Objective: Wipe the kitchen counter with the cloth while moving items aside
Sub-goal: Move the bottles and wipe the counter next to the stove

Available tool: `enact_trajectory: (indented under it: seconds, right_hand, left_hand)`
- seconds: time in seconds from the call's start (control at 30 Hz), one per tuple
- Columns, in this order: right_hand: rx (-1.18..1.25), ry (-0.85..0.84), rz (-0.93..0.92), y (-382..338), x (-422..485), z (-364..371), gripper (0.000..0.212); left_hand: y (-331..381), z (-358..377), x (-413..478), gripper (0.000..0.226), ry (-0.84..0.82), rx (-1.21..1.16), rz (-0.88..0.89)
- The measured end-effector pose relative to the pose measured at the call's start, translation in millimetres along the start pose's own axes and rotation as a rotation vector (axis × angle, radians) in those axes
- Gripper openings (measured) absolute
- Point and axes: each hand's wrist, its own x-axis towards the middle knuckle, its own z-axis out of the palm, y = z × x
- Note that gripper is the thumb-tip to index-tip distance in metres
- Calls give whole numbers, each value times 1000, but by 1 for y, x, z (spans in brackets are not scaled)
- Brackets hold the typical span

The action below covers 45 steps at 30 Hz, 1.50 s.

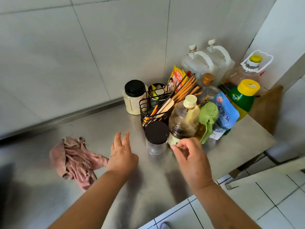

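A crumpled pink cloth (pixel 75 160) lies on the steel counter (pixel 105 123) at the left, with no hand on it. My left hand (pixel 123 156) hovers just right of the cloth, fingers straight and spread, holding nothing. My right hand (pixel 189 158) is in front of the base of a brown-liquid bottle (pixel 184 119) with a cream cap. Its fingers are loosely curled and the fingertips are at the bottle's green label, not wrapped round it. A small clear jar (pixel 156 138) with a black lid stands between my two hands.
Items crowd the back right corner: a black wire caddy (pixel 148 104) of utensils, a black-lidded white jar (pixel 134 98), a green-capped oil bottle (pixel 208 119), a blue salt bag (pixel 226 111), a yellow-capped green bottle (pixel 242 98), white jugs (pixel 201 63) and a wooden board (pixel 267 108). The counter's front edge (pixel 178 202) drops to tiled floor.
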Motion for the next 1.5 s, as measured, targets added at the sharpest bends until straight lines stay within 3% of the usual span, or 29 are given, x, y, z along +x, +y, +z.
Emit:
enact_trajectory:
  seconds: [0.13, 0.23, 0.33, 0.4, 0.47, 0.53, 0.7, 0.8, 0.87, 0.93, 1.03, 1.13, 1.23, 1.33, 1.43, 1.5]
  right_hand:
    - [64, -287, 71, -19, -18, 39, 4]
    - [63, -517, 147, -36, -33, 73, 11]
    - [104, -685, 226, -62, -51, 113, 8]
    - [119, -746, 254, -77, -60, 134, 8]
    - [99, -792, 243, -92, -69, 157, 8]
    - [79, -797, 232, -104, -75, 178, 8]
    - [73, -709, 58, -137, -79, 216, 50]
    - [35, -680, -194, -153, -77, 234, 39]
    - [97, -686, -213, -170, -80, 241, 25]
    - [160, -673, -78, -169, -78, 247, 37]
    - [-94, -662, -20, -172, -72, 241, 24]
    - [-27, -622, 14, -176, -59, 229, 31]
    - [39, -478, -24, -189, -39, 209, 39]
    - [-24, -311, 19, -188, -12, 198, 22]
    - [-314, -307, 187, -171, -7, 212, 52]
    - [-436, -402, 318, -158, -24, 233, 68]
  left_hand:
    - [-67, -20, -9, 68, -64, 86, -277]
    - [-121, -27, -35, 64, -149, 259, -290]
    - [-165, -40, -56, 19, -93, 21, -243]
    - [-179, -49, -58, 21, -150, -75, -233]
    - [-191, -63, -61, 17, -83, -254, -294]
    - [-196, -80, -66, 13, -5, -565, -303]
    - [-214, -122, -74, 13, 32, -1137, -207]
    - [-223, -144, -78, 16, -35, -1263, -131]
    - [-227, -153, -80, 16, -53, -1299, -96]
    - [-232, -161, -81, 22, -23, -1307, -93]
    - [-246, -170, -81, 32, 61, -1278, -122]
    - [-257, -174, -81, 34, 79, -1234, -123]
    - [-261, -181, -76, 33, 97, -1220, -105]
    - [-257, -183, -62, 25, 161, -1157, -143]
    - [-258, -167, -51, 20, 188, -999, -278]
    - [-265, -152, -47, 21, 177, -926, -352]
